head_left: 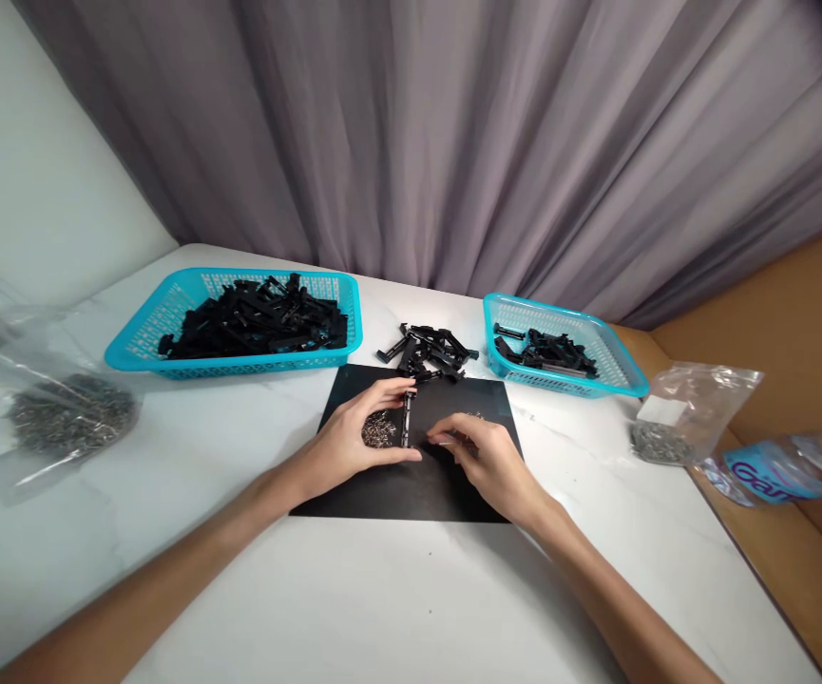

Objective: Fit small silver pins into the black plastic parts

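Observation:
Between the thumb and fingers of my left hand [353, 437] a slim black plastic part [408, 418] stands lengthwise, gripped at its two ends. My right hand [478, 451] is just to the right of it, fingertips pinched together; what they hold, if anything, is too small to make out. Both hands are over a black mat [396, 499]. A pile of small metal pieces [380, 429] lies on the mat beside my left palm. More small metal pieces [477, 416] show partly behind my right hand.
Beyond the mat lies a heap of black plastic parts [429, 351]. A large blue basket [115, 353] at left and a smaller blue basket [635, 380] at right hold more. Plastic bags of metal pieces [75, 413] [659, 442] flank them. A bottle [774, 470] lies at far right.

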A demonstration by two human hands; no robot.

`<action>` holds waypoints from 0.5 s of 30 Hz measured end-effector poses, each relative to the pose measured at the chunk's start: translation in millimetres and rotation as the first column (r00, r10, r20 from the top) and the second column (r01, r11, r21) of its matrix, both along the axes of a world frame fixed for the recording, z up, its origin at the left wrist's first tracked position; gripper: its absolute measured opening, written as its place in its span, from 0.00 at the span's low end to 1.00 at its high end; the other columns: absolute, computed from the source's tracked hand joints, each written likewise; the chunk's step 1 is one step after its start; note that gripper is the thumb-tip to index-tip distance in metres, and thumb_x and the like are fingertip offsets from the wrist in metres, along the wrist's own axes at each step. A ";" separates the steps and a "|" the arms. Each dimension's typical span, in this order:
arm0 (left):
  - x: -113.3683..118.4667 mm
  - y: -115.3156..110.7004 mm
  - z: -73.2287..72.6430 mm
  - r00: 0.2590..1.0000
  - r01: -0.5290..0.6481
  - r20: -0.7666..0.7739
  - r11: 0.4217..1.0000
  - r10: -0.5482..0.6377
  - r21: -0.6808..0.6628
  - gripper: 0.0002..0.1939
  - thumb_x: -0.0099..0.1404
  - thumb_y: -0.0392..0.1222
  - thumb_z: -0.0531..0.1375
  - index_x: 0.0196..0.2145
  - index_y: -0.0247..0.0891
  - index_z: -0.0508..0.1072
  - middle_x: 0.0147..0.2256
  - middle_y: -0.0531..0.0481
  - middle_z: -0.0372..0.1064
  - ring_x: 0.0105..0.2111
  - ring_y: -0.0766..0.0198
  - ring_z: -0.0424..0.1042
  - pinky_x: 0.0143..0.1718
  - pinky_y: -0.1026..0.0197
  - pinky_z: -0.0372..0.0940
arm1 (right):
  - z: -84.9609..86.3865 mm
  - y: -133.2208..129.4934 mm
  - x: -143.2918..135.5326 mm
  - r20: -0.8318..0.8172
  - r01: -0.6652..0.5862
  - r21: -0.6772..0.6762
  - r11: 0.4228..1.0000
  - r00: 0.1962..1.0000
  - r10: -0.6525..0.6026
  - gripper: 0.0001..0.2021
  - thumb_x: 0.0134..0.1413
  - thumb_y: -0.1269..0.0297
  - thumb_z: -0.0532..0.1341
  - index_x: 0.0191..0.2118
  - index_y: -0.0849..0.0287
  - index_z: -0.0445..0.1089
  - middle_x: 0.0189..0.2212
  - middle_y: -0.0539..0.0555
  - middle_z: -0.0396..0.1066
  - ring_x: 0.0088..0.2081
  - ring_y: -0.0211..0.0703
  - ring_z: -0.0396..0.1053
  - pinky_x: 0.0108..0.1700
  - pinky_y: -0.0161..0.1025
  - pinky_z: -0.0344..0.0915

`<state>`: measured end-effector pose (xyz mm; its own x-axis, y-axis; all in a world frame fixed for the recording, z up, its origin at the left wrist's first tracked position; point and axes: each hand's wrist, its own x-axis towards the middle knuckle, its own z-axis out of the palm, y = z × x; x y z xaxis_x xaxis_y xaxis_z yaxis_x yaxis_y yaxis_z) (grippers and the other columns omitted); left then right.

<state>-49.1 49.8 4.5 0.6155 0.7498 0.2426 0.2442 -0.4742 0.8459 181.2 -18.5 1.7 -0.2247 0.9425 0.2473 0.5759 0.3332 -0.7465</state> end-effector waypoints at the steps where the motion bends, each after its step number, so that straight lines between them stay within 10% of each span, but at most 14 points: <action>1: 0.1 -1.2 0.3 1.000 -0.006 -0.012 1.000 0.006 0.011 0.41 0.57 0.52 0.73 0.64 0.51 0.61 0.61 0.49 0.66 0.60 0.54 0.69 0.65 0.48 0.64 | -0.6 -1.0 0.2 -0.019 0.007 -0.032 0.999 1.000 -0.008 0.09 0.68 0.71 0.57 0.42 0.54 0.74 0.37 0.50 0.77 0.33 0.40 0.73 0.37 0.37 0.66; 15: 3.1 -7.5 4.6 0.993 -0.048 -0.098 0.980 0.067 0.191 0.34 0.61 0.53 0.71 0.61 0.48 0.65 0.57 0.47 0.69 0.55 0.53 0.72 0.59 0.50 0.68 | 4.8 -3.7 3.7 -0.155 0.021 -0.078 0.997 0.987 -0.033 0.08 0.68 0.60 0.61 0.39 0.55 0.74 0.35 0.51 0.71 0.33 0.40 0.64 0.36 0.37 0.61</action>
<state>-46.1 42.3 9.1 0.6019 0.7316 0.3201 0.3572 -0.6052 0.7115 184.9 -22.2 6.5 -0.1632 0.9651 0.2045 0.4579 0.2578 -0.8508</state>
